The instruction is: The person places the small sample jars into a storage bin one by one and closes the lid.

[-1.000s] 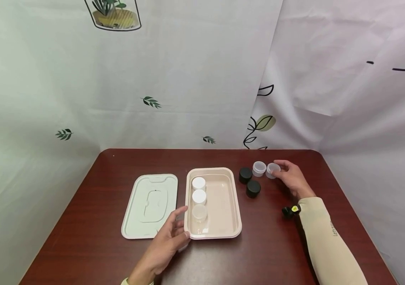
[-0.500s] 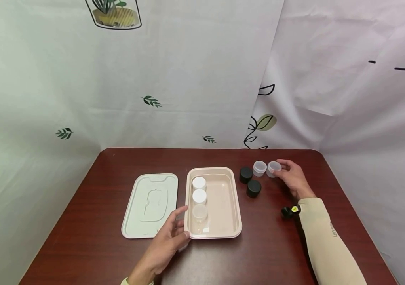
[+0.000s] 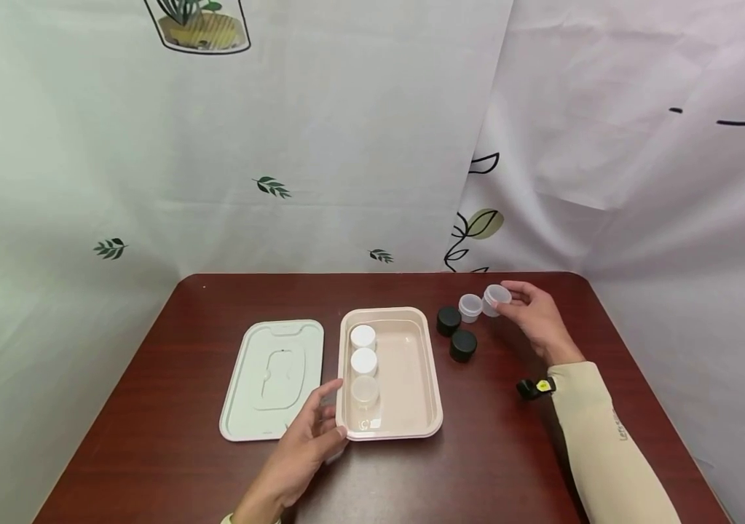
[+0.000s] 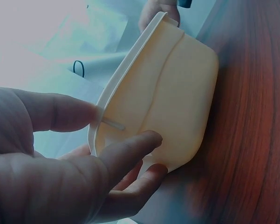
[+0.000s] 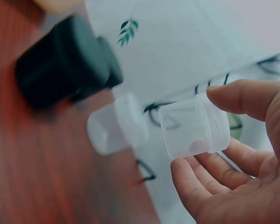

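plastic jar (image 5: 188, 126) | between right fingers (image 5: 191, 182), pinched near rim and base | left fingers (image 4: 130, 151), relaxed, touch tray (image 3: 405, 386)

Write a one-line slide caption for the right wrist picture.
A right hand holds a translucent cup between thumb and fingers, near another translucent cup and black cylinders.

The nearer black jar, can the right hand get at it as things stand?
Probably not to grasp: the right hand pinches a clear cup. Otherwise the way looks free, with nothing standing between that hand and the black jar.
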`<state>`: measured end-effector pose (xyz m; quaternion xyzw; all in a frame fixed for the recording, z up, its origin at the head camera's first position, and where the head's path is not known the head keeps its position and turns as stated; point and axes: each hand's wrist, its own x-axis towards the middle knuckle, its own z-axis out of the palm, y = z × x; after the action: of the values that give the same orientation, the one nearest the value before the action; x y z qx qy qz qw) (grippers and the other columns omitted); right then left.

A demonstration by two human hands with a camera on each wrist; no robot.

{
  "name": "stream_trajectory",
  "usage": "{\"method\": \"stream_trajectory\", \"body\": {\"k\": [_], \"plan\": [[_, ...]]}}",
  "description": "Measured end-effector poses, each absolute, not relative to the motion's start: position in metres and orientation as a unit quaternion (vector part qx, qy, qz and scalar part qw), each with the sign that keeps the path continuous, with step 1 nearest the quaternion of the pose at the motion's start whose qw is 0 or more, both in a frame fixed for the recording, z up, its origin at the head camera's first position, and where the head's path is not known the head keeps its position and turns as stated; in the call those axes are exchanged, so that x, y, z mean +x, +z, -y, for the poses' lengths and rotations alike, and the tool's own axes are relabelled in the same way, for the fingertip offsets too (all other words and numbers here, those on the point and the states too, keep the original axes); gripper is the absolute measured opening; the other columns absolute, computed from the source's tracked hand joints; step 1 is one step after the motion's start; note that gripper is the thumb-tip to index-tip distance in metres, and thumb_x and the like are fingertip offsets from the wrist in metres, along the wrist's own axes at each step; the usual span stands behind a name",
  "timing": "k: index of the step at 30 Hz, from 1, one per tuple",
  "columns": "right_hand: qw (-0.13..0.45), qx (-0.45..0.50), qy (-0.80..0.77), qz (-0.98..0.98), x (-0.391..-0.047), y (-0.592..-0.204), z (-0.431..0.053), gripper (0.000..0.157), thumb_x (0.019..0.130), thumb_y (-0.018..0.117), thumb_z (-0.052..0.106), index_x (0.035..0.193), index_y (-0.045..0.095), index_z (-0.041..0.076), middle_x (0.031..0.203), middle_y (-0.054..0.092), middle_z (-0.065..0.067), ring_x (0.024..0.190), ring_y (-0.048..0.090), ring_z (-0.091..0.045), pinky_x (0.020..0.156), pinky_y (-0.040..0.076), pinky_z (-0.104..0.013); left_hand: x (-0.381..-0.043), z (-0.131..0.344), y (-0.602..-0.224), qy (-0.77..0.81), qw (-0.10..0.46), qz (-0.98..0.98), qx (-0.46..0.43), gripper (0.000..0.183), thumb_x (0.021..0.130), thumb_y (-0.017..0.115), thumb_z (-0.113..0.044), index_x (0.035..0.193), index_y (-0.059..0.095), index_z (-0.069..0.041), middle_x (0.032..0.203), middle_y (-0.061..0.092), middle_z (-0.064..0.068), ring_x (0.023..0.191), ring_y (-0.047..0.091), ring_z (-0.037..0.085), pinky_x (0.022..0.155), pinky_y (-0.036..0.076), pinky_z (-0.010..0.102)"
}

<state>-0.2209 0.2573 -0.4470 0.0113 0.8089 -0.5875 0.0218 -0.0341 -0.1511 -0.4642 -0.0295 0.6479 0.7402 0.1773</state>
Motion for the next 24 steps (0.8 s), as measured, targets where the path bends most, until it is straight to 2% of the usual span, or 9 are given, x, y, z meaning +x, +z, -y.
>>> {"method": "stream_trajectory", "body": {"k": [4,14,18,24], "plan": [[0.023,-0.009,-0.584,-0.811,-0.216,-0.429,-0.247,0.066,0.098,0.076,0.021,0.154,0.049,0.001,0.143,0.057,-0.024,0.101,0.065,0.003,0.086,0.054,-0.013,-0.034,0.151,-0.465,0.741,0.176,-0.647,-0.03,0.077,0.096,0.06,0.005,0.164,0.029,-0.015,0.142,0.044,0.029,0.12,0.06,0.027,0.094,0.056,0.032],[0.04,-0.073,-0.586,-0.806,-0.194,-0.394,-0.208,0.058,0.095,0.078,0.014,0.147,0.056,0.002,0.138,0.062,-0.022,0.104,0.068,-0.007,0.085,0.059,-0.021,-0.034,0.152,-0.466,0.743,0.176,-0.645,-0.026,0.077,0.096,0.06,0.005,0.164,0.028,-0.015,0.143,0.045,0.03,0.12,0.06,0.027,0.093,0.056,0.031],[0.061,-0.096,-0.604,-0.789,-0.183,-0.386,-0.19,0.055,0.093,0.079,0.01,0.143,0.059,0.002,0.134,0.065,-0.019,0.108,0.07,-0.011,0.086,0.06,-0.024,-0.034,0.152,-0.465,0.742,0.178,-0.645,-0.026,0.077,0.096,0.06,0.005,0.164,0.028,-0.015,0.143,0.045,0.03,0.12,0.06,0.027,0.094,0.056,0.031],[0.083,-0.144,-0.61,-0.774,-0.165,-0.382,-0.164,0.055,0.09,0.079,0.005,0.141,0.061,0.002,0.129,0.069,-0.02,0.105,0.072,-0.012,0.085,0.059,-0.025,-0.035,0.153,-0.466,0.743,0.182,-0.644,-0.022,0.078,0.096,0.059,0.005,0.164,0.027,-0.015,0.143,0.045,0.03,0.12,0.06,0.026,0.095,0.056,0.031]]}}
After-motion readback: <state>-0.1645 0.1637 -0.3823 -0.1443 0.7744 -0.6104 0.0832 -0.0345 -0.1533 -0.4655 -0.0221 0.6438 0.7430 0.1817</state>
